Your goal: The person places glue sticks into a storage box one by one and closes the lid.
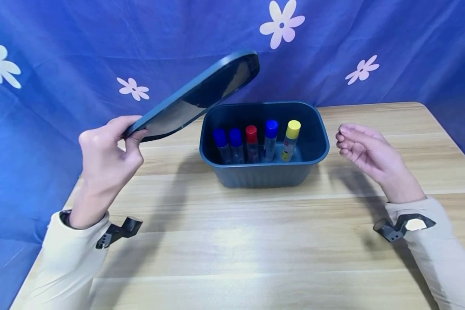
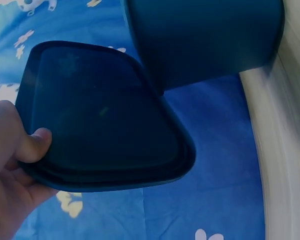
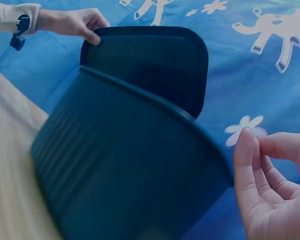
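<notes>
Left hand (image 1: 107, 148) pinches lid (image 1: 201, 92); right hand (image 1: 366, 150) loosely open, empty.

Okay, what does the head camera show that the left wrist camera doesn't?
Only the head view shows inside the box: five capped tubes stand in a row, two blue-capped, one red-capped, another blue-capped and one yellow-capped. It also shows the right hand, loosely curled, holding nothing, beside the box. Only the left wrist view shows the lid's flat face close up, with the box's outer wall behind it. Both show the left hand pinching the lid's edge, the wooden table and the blue flowered cloth.
</notes>
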A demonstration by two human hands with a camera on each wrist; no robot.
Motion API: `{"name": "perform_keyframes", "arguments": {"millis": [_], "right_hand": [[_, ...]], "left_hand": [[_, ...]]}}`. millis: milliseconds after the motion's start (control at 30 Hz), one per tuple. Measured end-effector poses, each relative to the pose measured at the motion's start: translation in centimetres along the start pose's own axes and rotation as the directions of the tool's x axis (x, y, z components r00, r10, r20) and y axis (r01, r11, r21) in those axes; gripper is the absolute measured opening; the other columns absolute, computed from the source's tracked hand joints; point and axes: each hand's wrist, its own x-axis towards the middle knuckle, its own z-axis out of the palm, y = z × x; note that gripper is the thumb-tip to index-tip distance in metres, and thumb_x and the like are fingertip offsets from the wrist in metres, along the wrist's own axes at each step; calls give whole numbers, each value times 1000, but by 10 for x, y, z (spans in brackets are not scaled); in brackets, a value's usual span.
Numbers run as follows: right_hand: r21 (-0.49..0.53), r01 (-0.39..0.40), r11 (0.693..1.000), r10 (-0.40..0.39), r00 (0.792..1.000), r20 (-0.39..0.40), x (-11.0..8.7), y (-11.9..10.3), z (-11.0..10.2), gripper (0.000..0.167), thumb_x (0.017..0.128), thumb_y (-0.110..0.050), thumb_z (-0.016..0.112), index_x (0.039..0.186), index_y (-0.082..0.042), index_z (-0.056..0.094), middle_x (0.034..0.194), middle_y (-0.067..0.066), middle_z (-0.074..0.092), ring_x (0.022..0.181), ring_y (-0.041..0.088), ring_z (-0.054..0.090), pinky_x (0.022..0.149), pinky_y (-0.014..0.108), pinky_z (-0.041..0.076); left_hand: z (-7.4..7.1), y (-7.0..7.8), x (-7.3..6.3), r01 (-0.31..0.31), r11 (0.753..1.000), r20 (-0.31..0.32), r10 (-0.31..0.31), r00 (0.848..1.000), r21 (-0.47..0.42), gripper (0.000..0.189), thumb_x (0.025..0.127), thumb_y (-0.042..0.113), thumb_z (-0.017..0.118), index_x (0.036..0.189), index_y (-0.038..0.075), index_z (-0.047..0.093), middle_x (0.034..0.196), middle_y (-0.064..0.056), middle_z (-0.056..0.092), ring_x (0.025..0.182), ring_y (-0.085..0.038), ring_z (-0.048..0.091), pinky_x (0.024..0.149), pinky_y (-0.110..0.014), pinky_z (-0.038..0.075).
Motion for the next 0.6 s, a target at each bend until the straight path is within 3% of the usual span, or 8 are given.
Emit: {"name": "perform_keyframes", "arguments": {"millis": [100, 233, 333, 433, 600], "right_hand": [[-12, 24, 1000, -24, 1000, -15, 0, -8, 6, 26, 100, 6, 41, 100, 8, 67, 88, 17, 69, 76, 21, 68, 67, 25, 58], [-30, 24, 999, -24, 1000, -2, 6, -17, 18, 25, 100, 8, 42, 99, 11, 66, 89, 19, 69, 77, 23, 68, 69, 28, 58], [-36, 12, 999, -10, 999, 36, 12, -23, 26, 25, 100, 9, 41, 100, 13, 66, 91, 20, 69, 80, 25, 69, 71, 29, 59], [-67, 0, 998, 3, 999, 53, 16, -25, 34, 25, 100, 8, 41, 102, 13, 65, 92, 20, 69, 82, 26, 69, 73, 30, 58], [-140, -39, 989, 43, 999, 23, 23, -29, 49, 22, 100, 2, 47, 104, 12, 66, 93, 22, 69, 84, 26, 70, 76, 30, 58]], "left_hand": [[8, 3, 0, -56, 998, 5, 56, 998, 5, 15, 85, -9, 59, 91, -3, 71, 77, -16, 70, 64, -28, 62, 62, -15, 37], [15, 8, 1, -130, 991, 15, 130, 991, -1, 20, 85, -12, 54, 94, -3, 69, 78, -15, 69, 63, -30, 62, 57, -36, 42], [20, 13, 3, -191, 981, 19, 191, 981, -21, 31, 82, -18, 47, 98, -3, 69, 83, -17, 70, 69, -33, 65, 61, -45, 50], [26, 17, 4, -264, 964, 13, 264, 964, -18, 36, 80, -20, 44, 101, -4, 68, 90, -17, 71, 79, -35, 68, 69, -49, 55], [37, 22, 6, -387, 922, -20, 386, 922, -16, 31, 85, -19, 45, 101, -5, 68, 95, -16, 72, 88, -36, 69, 81, -47, 56]]}}
